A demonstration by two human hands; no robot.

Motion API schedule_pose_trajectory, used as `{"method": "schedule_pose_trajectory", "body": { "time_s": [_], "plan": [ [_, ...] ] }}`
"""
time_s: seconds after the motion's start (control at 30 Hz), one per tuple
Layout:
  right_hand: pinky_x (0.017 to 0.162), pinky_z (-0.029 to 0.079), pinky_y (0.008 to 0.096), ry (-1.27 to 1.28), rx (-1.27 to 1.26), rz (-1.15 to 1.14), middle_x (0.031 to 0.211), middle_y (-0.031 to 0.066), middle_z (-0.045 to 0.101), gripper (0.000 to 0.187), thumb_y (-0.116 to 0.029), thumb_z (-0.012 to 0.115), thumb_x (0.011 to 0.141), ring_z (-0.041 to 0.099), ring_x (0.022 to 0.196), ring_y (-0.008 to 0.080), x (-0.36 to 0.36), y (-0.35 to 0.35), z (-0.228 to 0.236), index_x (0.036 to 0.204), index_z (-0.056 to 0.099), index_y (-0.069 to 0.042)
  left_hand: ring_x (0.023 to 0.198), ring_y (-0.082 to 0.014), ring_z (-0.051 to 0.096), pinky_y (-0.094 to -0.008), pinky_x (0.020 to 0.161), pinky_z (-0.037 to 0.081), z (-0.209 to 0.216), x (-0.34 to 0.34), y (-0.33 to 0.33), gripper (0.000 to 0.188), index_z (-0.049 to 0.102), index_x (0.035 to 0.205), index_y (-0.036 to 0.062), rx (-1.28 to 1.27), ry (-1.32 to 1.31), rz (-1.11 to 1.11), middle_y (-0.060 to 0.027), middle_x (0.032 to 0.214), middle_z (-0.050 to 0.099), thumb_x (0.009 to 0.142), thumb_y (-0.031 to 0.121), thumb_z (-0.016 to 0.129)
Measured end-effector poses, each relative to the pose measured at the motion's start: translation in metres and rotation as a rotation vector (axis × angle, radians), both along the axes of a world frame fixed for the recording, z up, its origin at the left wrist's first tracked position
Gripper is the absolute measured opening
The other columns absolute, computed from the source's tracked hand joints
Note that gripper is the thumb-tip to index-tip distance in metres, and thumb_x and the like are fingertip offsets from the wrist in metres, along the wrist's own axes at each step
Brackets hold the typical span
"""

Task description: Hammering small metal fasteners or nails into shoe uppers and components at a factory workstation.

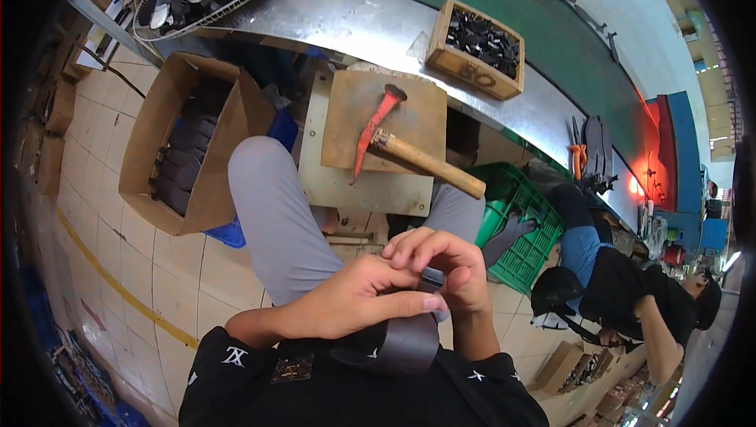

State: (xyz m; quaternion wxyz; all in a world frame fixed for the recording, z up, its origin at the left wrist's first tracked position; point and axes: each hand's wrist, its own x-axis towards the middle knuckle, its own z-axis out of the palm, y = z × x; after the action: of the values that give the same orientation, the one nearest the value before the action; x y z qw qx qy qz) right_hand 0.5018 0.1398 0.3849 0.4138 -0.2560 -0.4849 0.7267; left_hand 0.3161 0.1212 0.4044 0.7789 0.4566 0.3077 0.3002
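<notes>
In front of my chest my left hand (366,284) and my right hand (455,268) come together, both closed. Between their fingertips is a small black piece (431,277), partly covered by the fingers. Just below it hangs a wide, curved dark brown strap (409,344), whose upper part my left hand grips. How the black piece joins the strap is hidden. Beyond my knees, a hammer (425,162) with a red head and wooden handle lies on a brown board (339,128) atop a small bench (311,183). Neither hand touches the hammer.
A cardboard box (142,167) of dark soles stands left. On the metal-edged work table (339,14) is a wooden box (512,85) of small black parts; a basket (236,6) sits far left. Right are a green crate (543,258), orange-handled pliers (579,161) and a seated co-worker (630,293).
</notes>
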Motion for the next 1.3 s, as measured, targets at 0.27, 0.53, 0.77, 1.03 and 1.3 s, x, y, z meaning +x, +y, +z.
{"method": "schedule_pose_trajectory", "body": {
  "time_s": [0.27,0.53,0.77,1.03,1.3],
  "plan": [
    [0.103,0.042,0.0520,0.155,-0.030,0.089,0.104,0.0160,0.057,0.059,-0.056,0.052,0.098,0.055,0.112,0.0343,0.011,-0.016,0.002,0.104,0.059,0.002,0.112,-0.0151,0.056,-0.0287,0.101,0.041,0.009,0.016,-0.010,0.037,0.062,0.116,-0.0023,-0.233,-0.236,-0.270,-0.0069,0.111,0.062,0.107,0.030,0.046],
    [0.097,0.046,0.0505,-0.011,0.014,-0.018,0.090,0.0121,0.059,0.064,-0.064,0.051,0.092,0.058,0.096,0.0300,0.018,-0.018,0.010,0.086,0.062,-0.002,0.115,-0.0166,0.055,-0.0307,0.103,0.040,0.013,0.021,-0.007,0.039,0.061,0.117,-0.0035,-0.256,-0.194,-0.339,-0.0093,0.114,0.061,0.107,0.032,0.045],
    [0.098,0.044,0.0471,0.174,-0.033,0.116,0.098,0.0147,0.061,0.055,-0.052,0.055,0.097,0.057,0.103,0.0314,0.028,-0.022,0.010,0.093,0.065,0.002,0.117,-0.0208,0.053,-0.0307,0.103,0.040,0.021,0.025,-0.016,0.040,0.059,0.120,-0.0021,-0.194,-0.122,-0.378,-0.0141,0.121,0.056,0.108,0.032,0.043],
    [0.092,0.045,0.0439,0.295,-0.037,0.176,0.098,0.0150,0.062,0.052,-0.049,0.056,0.098,0.057,0.102,0.0307,0.027,-0.023,0.010,0.095,0.066,0.002,0.114,-0.0209,0.054,-0.0305,0.101,0.041,0.018,0.021,-0.019,0.043,0.059,0.118,-0.0032,-0.084,0.004,-0.453,-0.0133,0.116,0.057,0.107,0.036,0.044],
    [0.095,0.046,0.0477,0.149,-0.155,0.094,0.096,0.0122,0.060,0.062,-0.064,0.049,0.094,0.058,0.106,0.0329,0.030,-0.031,-0.001,0.095,0.061,-0.003,0.107,-0.0141,0.054,-0.0282,0.097,0.042,0.021,0.029,-0.007,0.037,0.063,0.107,0.0011,-0.375,-0.046,-0.408,-0.0062,0.106,0.057,0.107,0.035,0.047]
  ]
}}
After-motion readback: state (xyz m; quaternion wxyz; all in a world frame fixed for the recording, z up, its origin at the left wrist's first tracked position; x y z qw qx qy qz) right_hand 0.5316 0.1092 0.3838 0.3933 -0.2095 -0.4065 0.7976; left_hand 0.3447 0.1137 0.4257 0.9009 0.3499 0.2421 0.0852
